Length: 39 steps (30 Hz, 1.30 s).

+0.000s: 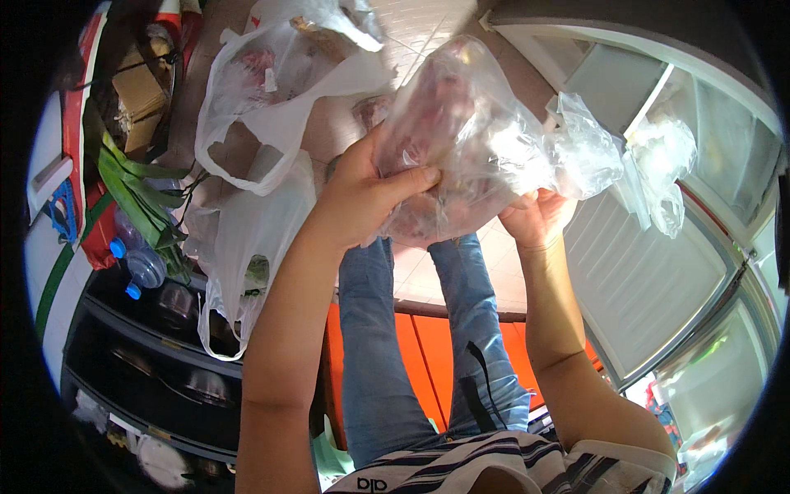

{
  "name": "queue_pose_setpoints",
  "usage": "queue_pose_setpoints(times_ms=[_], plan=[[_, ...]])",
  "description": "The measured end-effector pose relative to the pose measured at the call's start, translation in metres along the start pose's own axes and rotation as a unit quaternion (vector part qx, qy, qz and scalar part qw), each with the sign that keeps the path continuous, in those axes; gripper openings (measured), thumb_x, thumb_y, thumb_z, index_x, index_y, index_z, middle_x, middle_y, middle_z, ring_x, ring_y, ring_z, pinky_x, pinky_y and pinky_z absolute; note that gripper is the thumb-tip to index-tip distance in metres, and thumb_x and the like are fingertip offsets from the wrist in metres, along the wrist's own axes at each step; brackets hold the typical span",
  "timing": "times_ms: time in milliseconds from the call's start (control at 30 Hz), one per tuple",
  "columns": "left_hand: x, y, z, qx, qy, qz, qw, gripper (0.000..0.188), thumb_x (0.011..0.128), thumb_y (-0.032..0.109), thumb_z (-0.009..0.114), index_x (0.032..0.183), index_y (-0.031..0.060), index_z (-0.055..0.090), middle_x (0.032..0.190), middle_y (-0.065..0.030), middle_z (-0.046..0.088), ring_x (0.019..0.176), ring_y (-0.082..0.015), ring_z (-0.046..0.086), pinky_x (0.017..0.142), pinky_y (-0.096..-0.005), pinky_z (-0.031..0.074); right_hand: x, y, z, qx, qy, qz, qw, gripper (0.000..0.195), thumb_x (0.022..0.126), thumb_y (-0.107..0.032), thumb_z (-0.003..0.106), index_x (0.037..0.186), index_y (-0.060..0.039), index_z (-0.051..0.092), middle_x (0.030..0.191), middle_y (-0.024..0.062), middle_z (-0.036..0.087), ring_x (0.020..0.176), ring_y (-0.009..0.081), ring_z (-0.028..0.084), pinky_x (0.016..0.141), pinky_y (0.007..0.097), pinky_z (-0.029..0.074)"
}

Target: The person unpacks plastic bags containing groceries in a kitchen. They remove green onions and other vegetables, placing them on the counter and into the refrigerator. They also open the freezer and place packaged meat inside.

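Observation:
A clear plastic bag (457, 123) with reddish contents, seemingly meat, is held up before me over the floor. My left hand (364, 191) grips its left side, the thumb pressed across the film. At the lower right of the bag, my right hand (542, 216) pinches the plastic. The bag's crumpled loose end (583, 151) sticks out to the right beyond that hand. Partly hidden behind my left hand is another reddish packet (370, 112). Glare on the film hides some of what is inside.
White carrier bags (213, 136) stand at the left, one showing a red packet. Green leaves (133, 185) and plastic bottles (146, 265) lie by a black shelf rack (142, 346). On the right, an open refrigerator (642, 259) has a crumpled plastic bag (663, 154) by its drawers.

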<state>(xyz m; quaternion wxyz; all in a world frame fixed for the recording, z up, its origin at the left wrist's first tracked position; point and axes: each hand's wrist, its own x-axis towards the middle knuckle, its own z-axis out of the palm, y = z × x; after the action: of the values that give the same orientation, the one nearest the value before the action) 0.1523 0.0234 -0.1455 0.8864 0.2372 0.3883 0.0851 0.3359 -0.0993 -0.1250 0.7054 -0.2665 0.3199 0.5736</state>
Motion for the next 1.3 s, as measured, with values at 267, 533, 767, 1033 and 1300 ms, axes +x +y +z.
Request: queue_pose_setpoints(times_ms=[267,533,767,1033,1300], plan=[[0.011,-0.027,0.036,0.074,-0.048,0.007,0.996,0.053,0.083,0.006,0.066,0.131,0.0004,0.045,0.109,-0.0092,0.06,0.099,-0.0141,0.059,0.081,-0.0276,0.052,-0.043,-0.037,-0.027,-0.021,0.002,-0.074,0.997,0.044,0.091,-0.038,0.047,0.118,-0.0041,0.055,0.115,0.0152,0.06,0.088,0.0244,0.057,0.065,0.0338,0.048],[0.091,0.031,-0.147,0.345,0.264,0.031,0.9,0.034,0.087,0.032,0.056,0.101,0.0031,0.067,0.095,-0.0086,0.066,0.08,-0.0209,0.06,0.071,-0.0354,0.047,-0.085,-0.005,-0.082,-0.113,-0.049,-0.003,0.992,0.04,0.087,-0.032,0.056,0.12,-0.01,0.051,0.118,0.0077,0.057,0.09,0.0194,0.056,0.06,0.036,0.044],[0.148,0.019,-0.355,0.893,0.176,0.054,0.411,0.046,0.086,0.035,0.06,0.119,0.0031,0.054,0.111,-0.0172,0.063,0.098,-0.0365,0.061,0.083,-0.0468,0.049,-0.075,0.037,-0.114,-0.158,0.044,-0.032,0.986,0.034,0.086,-0.031,0.059,0.113,-0.0113,0.055,0.108,0.0054,0.059,0.085,0.0181,0.056,0.063,0.0356,0.045],[0.148,0.005,-0.361,0.836,0.256,-0.299,0.382,0.049,0.084,0.029,0.061,0.124,0.0024,0.05,0.12,-0.018,0.06,0.11,-0.0365,0.058,0.092,-0.0468,0.047,-0.047,0.081,-0.152,0.022,0.087,0.017,0.996,0.033,0.089,-0.04,0.052,0.108,-0.0131,0.057,0.1,0.0027,0.06,0.069,0.0151,0.05,0.059,0.033,0.039],[0.129,0.058,-0.325,0.878,0.099,-0.286,0.371,0.03,0.083,0.017,0.059,0.107,0.0,0.06,0.106,-0.0218,0.062,0.102,-0.038,0.06,0.085,-0.047,0.048,-0.057,0.075,-0.108,-0.045,0.13,0.003,0.99,0.036,0.094,-0.041,0.045,0.112,-0.0111,0.054,0.093,0.0045,0.059,0.061,0.0132,0.045,0.054,0.0297,0.038]])
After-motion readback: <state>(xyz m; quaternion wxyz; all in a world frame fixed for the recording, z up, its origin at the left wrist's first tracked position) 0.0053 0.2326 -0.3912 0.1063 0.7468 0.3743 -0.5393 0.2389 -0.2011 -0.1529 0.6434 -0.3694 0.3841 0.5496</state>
